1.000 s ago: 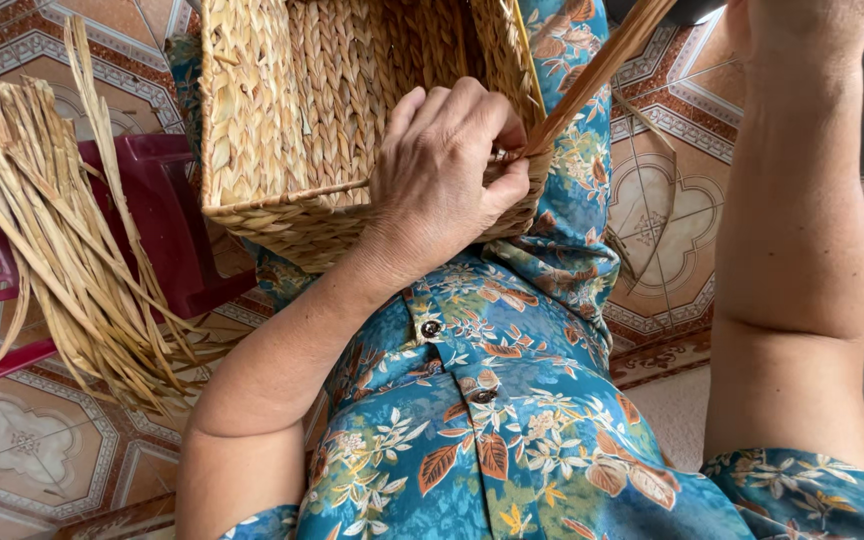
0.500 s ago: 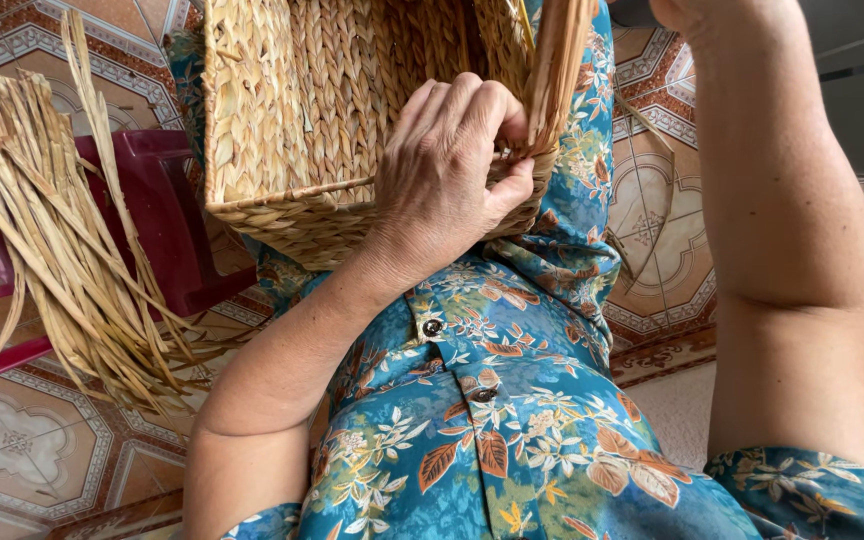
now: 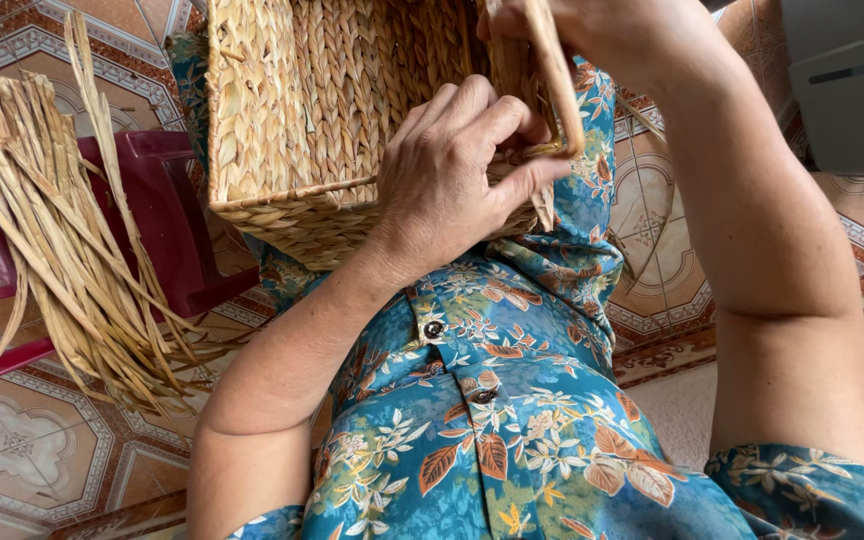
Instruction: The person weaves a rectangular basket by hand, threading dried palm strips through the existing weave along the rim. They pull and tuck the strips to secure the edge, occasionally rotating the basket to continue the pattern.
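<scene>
Two hands: left hand (image 3: 452, 175) clamped on woven basket (image 3: 302, 110) rim; right hand (image 3: 612, 35) pinching straw strand (image 3: 555, 80).

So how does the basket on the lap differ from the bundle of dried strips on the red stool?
The basket is tightly plaited into firm walls with a bound rim; the bundle is loose, its strips splaying and drooping. The basket rests on the lap, with the left hand on its rim and the right hand holding a strip at its edge; the bundle lies untouched across the red stool. Both are the same pale straw colour.
</scene>
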Motion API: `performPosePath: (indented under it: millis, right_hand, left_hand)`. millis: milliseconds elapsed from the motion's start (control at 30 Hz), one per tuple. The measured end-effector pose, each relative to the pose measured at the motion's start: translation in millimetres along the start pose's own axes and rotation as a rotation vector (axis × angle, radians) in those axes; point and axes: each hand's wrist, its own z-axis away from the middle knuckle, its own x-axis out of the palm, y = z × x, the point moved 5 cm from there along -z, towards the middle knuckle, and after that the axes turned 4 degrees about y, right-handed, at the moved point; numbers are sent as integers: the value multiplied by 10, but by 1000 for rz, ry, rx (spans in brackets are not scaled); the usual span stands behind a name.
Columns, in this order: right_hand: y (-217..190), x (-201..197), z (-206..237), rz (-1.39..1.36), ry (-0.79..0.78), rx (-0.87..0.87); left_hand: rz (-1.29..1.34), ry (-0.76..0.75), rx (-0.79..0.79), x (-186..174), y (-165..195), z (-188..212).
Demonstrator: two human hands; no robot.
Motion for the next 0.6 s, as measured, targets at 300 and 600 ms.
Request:
performPosePath:
  millis: [300,600]
  right_hand:
    - [-469,-141,1125,7,163,-282]
    - [-303,-95,1583,-570,582,-552]
  left_hand:
    - [89,-28,-188,43,-100,-83]
    - [10,-55,-177,-169,-441,-88]
